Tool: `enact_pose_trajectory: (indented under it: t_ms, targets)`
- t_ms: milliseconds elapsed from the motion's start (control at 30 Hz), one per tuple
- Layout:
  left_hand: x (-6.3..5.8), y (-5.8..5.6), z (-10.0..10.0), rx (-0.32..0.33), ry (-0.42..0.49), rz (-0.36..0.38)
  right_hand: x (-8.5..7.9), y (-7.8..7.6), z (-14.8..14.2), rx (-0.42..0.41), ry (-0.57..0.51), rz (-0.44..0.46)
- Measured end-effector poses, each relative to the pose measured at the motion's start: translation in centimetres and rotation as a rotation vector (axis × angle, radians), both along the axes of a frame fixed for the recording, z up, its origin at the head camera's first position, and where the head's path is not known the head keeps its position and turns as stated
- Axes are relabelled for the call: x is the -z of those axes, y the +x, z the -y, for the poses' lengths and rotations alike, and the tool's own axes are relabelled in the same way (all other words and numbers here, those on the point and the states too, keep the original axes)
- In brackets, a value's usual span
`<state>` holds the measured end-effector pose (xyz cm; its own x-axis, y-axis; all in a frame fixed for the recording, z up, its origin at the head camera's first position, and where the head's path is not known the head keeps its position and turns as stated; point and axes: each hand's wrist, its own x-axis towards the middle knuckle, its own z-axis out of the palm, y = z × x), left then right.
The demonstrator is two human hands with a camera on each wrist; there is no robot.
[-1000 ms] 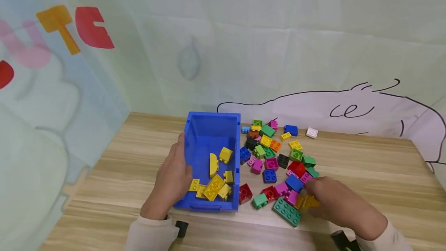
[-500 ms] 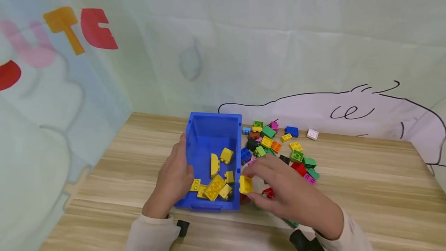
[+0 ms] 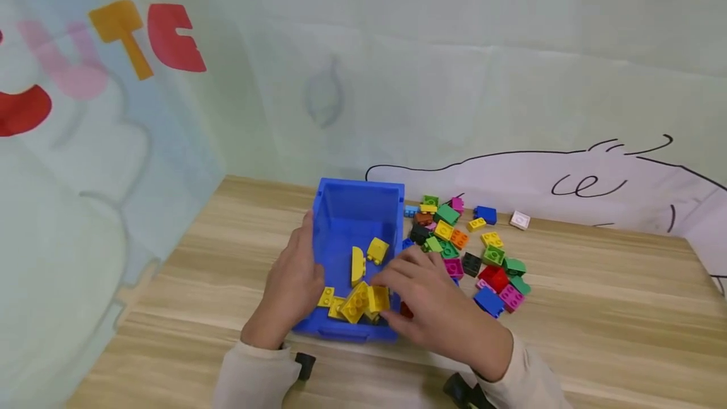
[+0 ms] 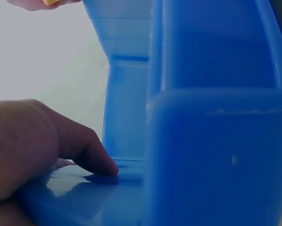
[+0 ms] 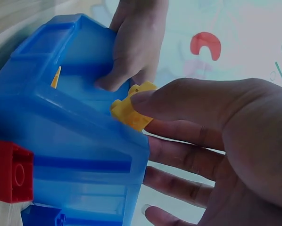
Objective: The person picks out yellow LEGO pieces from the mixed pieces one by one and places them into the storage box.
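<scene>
A blue plastic bin (image 3: 346, 223) stands on the table with several yellow toy building bricks (image 3: 356, 265) inside. My left hand (image 3: 291, 286) grips its left wall; in the left wrist view the thumb (image 4: 91, 153) bends over the rim. My right hand (image 3: 440, 308) is over the bin's right wall, pinching a yellow brick (image 5: 134, 110) between thumb and fingers. In the head view that brick appears above the others near the bin's front right corner. The right hand hides part of the pile and of the bin's right rim.
Right of the bin lies a loose pile of mixed bricks, among them a black brick (image 3: 471, 264), a blue brick (image 3: 488, 302) and a yellow brick (image 3: 491, 240). A pale brick (image 3: 519, 219) lies apart near the printed backdrop (image 3: 431, 100). A red brick (image 5: 11, 172) sits against the bin's outer side.
My right hand has picked up a yellow brick from the pile's front right and carried it left, over the bin. The left hand stays on the bin's wall. The head view has shifted slightly.
</scene>
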<state>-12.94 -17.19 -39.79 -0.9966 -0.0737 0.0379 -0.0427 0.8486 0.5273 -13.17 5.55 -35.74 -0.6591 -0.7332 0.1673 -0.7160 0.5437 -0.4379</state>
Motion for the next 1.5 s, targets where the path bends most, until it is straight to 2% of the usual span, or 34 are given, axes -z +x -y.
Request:
enact_pose_trajectory:
  t_ms: [167, 300, 467, 533, 633, 700, 833, 933, 1100, 1300, 1500]
  targets:
    - [0.0, 0.0, -0.1, -0.001, 0.0, -0.005, 0.1, 0.0, -0.2, 0.01, 0.024, -0.002]
    - [0.1, -0.1, -0.1, 0.0, 0.004, -0.004, -0.5, 0.1, -0.9, 0.026, 0.012, -0.001]
    - [0.0, -0.1, -0.3, 0.001, 0.0, -0.002, -1.6, -0.1, -3.2, 0.046, -0.079, -0.083]
    - [-0.1, -0.2, -0.3, 0.0, -0.002, 0.0, -2.1, -0.3, -4.5, 0.063, -0.083, -0.101]
    - [-0.1, -0.2, -0.3, -0.002, -0.004, 0.007, -2.4, -0.9, -6.8, 0.091, -0.007, -0.057]
    - [-0.1, -0.2, -0.3, -0.001, -0.004, 0.015, -2.2, -1.1, -8.4, 0.109, 0.083, 0.033]
    - [0.0, -0.2, -0.3, 0.007, -0.004, 0.024, -0.4, -1.2, -10.7, 0.172, 0.252, 0.236]
    - [0.0, -0.2, -0.2, 0.003, 0.001, 0.027, 1.4, -1.4, -11.3, 0.267, 0.354, 0.323]
    - [0.0, -0.2, -0.1, -0.014, 0.01, 0.051, 3.1, -1.7, -11.1, 0.371, 0.466, 0.352]
    - [0.2, -0.1, -0.2, -0.016, 0.014, 0.051, 3.4, -1.6, -10.5, 0.411, 0.581, 0.376]
    - [0.3, -0.2, -0.1, -0.01, 0.008, 0.035, 3.9, -1.2, -9.9, 0.434, 0.605, 0.358]
